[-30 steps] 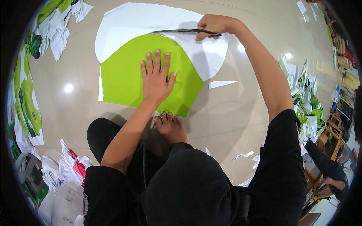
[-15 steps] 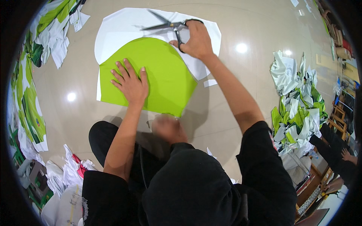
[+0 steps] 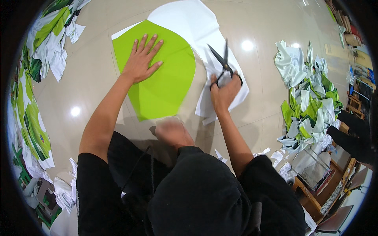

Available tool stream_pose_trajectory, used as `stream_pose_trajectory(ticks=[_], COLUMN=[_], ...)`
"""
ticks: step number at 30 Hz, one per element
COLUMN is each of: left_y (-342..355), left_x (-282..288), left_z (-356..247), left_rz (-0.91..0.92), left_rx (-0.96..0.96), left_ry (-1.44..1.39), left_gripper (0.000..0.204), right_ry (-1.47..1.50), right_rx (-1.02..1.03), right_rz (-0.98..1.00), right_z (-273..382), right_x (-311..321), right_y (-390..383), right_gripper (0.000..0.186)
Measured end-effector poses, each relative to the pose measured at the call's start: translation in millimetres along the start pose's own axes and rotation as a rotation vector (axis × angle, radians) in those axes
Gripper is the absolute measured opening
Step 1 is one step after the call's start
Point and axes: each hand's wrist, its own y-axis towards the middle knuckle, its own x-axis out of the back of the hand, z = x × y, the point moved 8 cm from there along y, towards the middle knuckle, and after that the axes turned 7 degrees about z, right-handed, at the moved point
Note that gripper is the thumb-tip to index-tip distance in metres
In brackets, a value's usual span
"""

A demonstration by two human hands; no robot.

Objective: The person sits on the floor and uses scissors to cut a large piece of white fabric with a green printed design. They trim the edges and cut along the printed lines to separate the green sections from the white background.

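My left hand (image 3: 140, 63) lies flat with spread fingers on a lime-green fabric piece (image 3: 165, 74). This piece has a curved far edge and narrows toward me. Beyond it and along its right side stretches a white fabric sheet (image 3: 189, 21), with a sliver of white also showing at the green piece's far left. In my right hand (image 3: 226, 93) is a pair of black-handled scissors (image 3: 223, 59), fingers in the loops. The blades are spread and point away from me, over the white fabric to the right of the green piece.
Crumpled white and green fabric (image 3: 311, 98) is heaped on the tiled floor (image 3: 267, 23) at the right. More printed fabric (image 3: 33, 118) lies along the left. Small white scraps (image 3: 277, 157) are near my right arm. A bare foot (image 3: 173, 131) rests just below the green piece.
The fabric has turned counterclockwise. My right hand has brought the scissors down and to the right, and their blades now point away from me. My left hand has slid farther away on the green piece.
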Motion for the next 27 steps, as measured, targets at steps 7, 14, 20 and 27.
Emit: stream_pose_trajectory(ticks=[7,14,20,27], left_y=[-9.7,-4.8,-13.1,-23.6], left_x=[8.9,-3.5,-5.1,0.1], left_z=[-36.2,-98.9,-112.7,-129.0], left_rz=[0.106,0.035,0.085,-0.022], left_rx=[-0.134,-0.048,-0.095,-0.146], left_ry=[-0.061,-0.183,-0.142,-0.337], left_gripper=[0.079,0.079,0.082,0.065], right_ry=[0.151,0.233,0.174,0.203], right_rx=[-0.033,0.140,0.284,-0.028], right_rz=[0.073,0.162,0.116,0.320], right_z=[-27.1,-9.7,2.3,0.1], right_x=[50.9,30.7,12.3,33.9], right_y=[-29.3,2.9,25.7,-5.2], right_gripper=[0.082,0.079,0.073,0.052])
